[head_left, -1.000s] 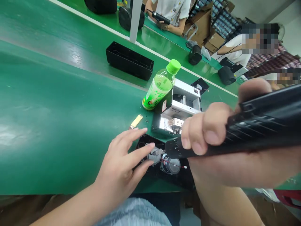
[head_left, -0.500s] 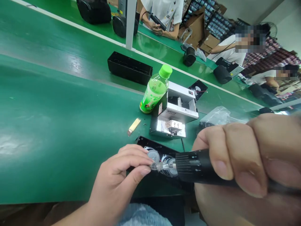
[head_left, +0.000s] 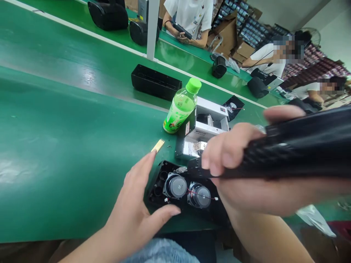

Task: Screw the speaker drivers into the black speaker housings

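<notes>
My right hand (head_left: 241, 164) is wrapped round a black electric screwdriver (head_left: 287, 149), whose front end reaches down toward a black speaker housing (head_left: 157, 182) at the near table edge. Two round speaker drivers (head_left: 175, 185) sit side by side in that housing, joined by a red wire. My left hand (head_left: 134, 208) rests open against the housing's left end, forefinger stretched along its far side and thumb at its near side.
A green drink bottle (head_left: 181, 106) leans by a white metal box (head_left: 205, 128) behind the housing. A small brass strip (head_left: 157, 145) lies on the green bench. An empty black housing (head_left: 155, 82) sits on the belt. Other people work across the line.
My left hand has let go of its pinch at the screwdriver tip and spread open beside the housing. The screwdriver has lifted and swung toward the housing's far edge.
</notes>
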`<action>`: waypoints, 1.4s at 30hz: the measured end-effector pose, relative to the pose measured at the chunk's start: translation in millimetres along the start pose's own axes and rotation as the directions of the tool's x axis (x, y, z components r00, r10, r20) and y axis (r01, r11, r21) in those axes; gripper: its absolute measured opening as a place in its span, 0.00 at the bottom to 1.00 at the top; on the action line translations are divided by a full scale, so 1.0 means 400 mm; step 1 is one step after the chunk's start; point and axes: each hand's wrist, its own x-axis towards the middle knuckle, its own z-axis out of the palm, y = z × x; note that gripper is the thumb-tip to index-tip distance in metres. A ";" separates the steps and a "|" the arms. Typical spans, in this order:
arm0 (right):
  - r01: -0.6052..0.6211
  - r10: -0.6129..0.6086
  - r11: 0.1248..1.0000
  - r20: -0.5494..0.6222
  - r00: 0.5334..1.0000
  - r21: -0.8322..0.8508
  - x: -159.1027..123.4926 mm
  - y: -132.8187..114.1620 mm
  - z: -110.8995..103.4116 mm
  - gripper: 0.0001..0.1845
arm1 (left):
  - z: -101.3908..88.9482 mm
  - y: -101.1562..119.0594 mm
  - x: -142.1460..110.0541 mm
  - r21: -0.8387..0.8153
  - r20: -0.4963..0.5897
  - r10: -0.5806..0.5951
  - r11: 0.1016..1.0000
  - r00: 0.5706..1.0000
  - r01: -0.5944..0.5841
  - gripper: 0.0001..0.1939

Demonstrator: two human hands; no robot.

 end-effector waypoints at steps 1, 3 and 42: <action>0.021 -0.021 1.000 -0.015 1.000 -0.001 0.004 0.021 0.004 0.30 | 0.007 -0.010 -0.005 0.055 0.043 0.025 0.998 0.999 -0.027 0.59; 0.034 -0.034 0.999 -0.030 0.999 -0.011 0.006 0.057 0.014 0.34 | 0.021 -0.023 -0.011 0.096 0.102 0.053 0.993 0.993 -0.063 0.61; -0.048 0.046 0.997 0.038 0.998 0.055 -0.014 0.185 0.003 0.39 | 0.033 -0.035 0.001 0.073 0.152 -0.002 0.997 0.988 -0.009 0.60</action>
